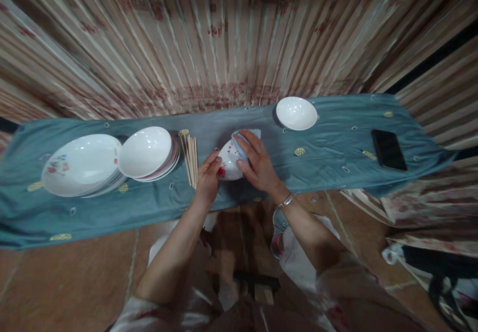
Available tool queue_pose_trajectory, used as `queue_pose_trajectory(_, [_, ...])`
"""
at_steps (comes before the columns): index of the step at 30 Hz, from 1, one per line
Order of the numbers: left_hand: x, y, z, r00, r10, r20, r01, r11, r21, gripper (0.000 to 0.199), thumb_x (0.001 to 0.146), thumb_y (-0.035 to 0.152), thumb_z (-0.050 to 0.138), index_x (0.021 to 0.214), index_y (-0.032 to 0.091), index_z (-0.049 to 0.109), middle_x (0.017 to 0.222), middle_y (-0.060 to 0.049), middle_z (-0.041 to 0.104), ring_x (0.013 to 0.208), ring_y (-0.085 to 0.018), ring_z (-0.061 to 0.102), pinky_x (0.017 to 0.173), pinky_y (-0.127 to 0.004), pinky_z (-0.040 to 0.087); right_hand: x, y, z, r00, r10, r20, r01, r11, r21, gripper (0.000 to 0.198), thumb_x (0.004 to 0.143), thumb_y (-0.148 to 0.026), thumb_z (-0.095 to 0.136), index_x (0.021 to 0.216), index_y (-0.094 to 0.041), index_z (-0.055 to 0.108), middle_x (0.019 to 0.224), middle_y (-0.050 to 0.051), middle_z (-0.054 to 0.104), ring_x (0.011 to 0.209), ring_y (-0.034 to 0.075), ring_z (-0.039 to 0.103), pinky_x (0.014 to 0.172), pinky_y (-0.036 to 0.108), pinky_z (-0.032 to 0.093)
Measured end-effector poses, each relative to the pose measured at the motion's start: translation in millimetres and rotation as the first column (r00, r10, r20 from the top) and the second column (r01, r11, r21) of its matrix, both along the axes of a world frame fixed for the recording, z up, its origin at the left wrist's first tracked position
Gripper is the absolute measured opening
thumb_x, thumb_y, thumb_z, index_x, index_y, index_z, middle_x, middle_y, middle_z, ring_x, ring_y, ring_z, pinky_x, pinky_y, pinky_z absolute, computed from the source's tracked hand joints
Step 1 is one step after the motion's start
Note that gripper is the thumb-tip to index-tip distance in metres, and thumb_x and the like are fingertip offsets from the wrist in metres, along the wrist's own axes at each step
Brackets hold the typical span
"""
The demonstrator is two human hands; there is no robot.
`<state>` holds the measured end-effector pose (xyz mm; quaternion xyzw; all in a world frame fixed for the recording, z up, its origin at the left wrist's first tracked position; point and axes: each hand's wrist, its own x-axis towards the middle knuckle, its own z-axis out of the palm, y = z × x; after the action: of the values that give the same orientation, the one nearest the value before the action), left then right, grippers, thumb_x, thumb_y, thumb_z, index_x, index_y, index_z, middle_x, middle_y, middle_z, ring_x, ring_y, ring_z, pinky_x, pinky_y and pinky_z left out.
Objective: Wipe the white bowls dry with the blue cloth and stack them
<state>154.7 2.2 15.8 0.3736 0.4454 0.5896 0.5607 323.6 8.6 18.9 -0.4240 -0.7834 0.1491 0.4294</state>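
Note:
Tilted on its side, a white bowl with red flowers (pixel 228 162) is held between my two hands above the cloth-covered table. My left hand (pixel 208 175) grips its left rim, thumb on the near side. My right hand (pixel 258 162) presses a light blue cloth (pixel 255 133) against the bowl's right side, fingers curled over it. The inside of the bowl is turned out of sight. Just left of my left hand lie several wooden chopsticks (pixel 191 160). A bare white bowl (pixel 296 113) sits upright beyond my right hand.
A stack of bowls (pixel 145 153) stands left of the chopsticks, with a stack of flowered plates (pixel 84 165) beside it. A black phone (pixel 389 150) lies at the right end of the teal tablecloth (pixel 328 165). A pleated curtain (pixel 231 38) hangs along the far edge.

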Motion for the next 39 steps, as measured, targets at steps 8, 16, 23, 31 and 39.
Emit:
queue_pose_trajectory(8, [-2,5,-4.8,0.994,0.059,0.090,-0.054,0.997,-0.058,0.033,0.066,0.040,0.084,0.089,0.019,0.076,0.085,-0.002,0.075,0.077,-0.014,0.066,0.076,-0.027,0.049,4,14,-21,0.963,-0.093,-0.255,0.045,0.981,-0.188,0.071,0.103,-0.069,0.026,0.155,-0.025,0.045,0.160,0.009,0.048,0.153,0.025,0.038,0.131,0.049,0.026])
queue_pose_trajectory(16, [-2,7,-3.4,0.983,0.087,0.161,-0.074,0.994,-0.084,0.033,0.063,0.038,0.086,0.087,0.019,0.075,0.086,-0.003,0.077,0.074,-0.015,0.067,0.072,-0.026,0.050,2,21,-37,0.904,-0.179,-0.388,0.033,0.935,-0.354,0.078,0.097,-0.079,0.027,0.152,-0.028,0.049,0.162,0.006,0.047,0.154,0.023,0.038,0.132,0.047,0.023])
queue_pose_trajectory(23, [-1,6,4.0,0.978,0.080,0.191,-0.066,0.995,-0.076,0.033,0.058,0.037,0.089,0.080,0.019,0.074,0.075,-0.001,0.074,0.069,-0.015,0.066,0.069,-0.026,0.051,-2,20,-44,0.874,-0.178,-0.453,-0.018,0.918,-0.395,0.079,0.097,-0.079,0.028,0.155,-0.028,0.045,0.164,0.006,0.044,0.156,0.021,0.035,0.133,0.045,0.022])
queue_pose_trajectory(31, [-3,5,6.2,0.964,0.092,0.250,-0.061,0.990,-0.131,0.025,0.059,0.026,0.083,0.080,0.018,0.072,0.074,0.000,0.073,0.063,-0.013,0.064,0.064,-0.024,0.047,-1,20,-36,0.828,-0.224,-0.514,0.000,0.917,-0.400,0.079,0.093,-0.083,0.035,0.147,-0.028,0.055,0.157,0.006,0.053,0.150,0.024,0.044,0.131,0.046,0.027])
queue_pose_trajectory(39, [9,3,-1.0,0.964,0.008,0.267,0.012,0.997,-0.072,0.033,0.067,0.042,0.086,0.082,0.016,0.073,0.083,-0.005,0.075,0.082,-0.020,0.069,0.076,-0.030,0.051,5,22,-18,0.820,-0.217,-0.530,-0.009,0.921,-0.390,0.070,0.088,-0.075,0.057,0.142,-0.029,0.060,0.151,0.004,0.060,0.143,0.025,0.051,0.129,0.046,0.031])
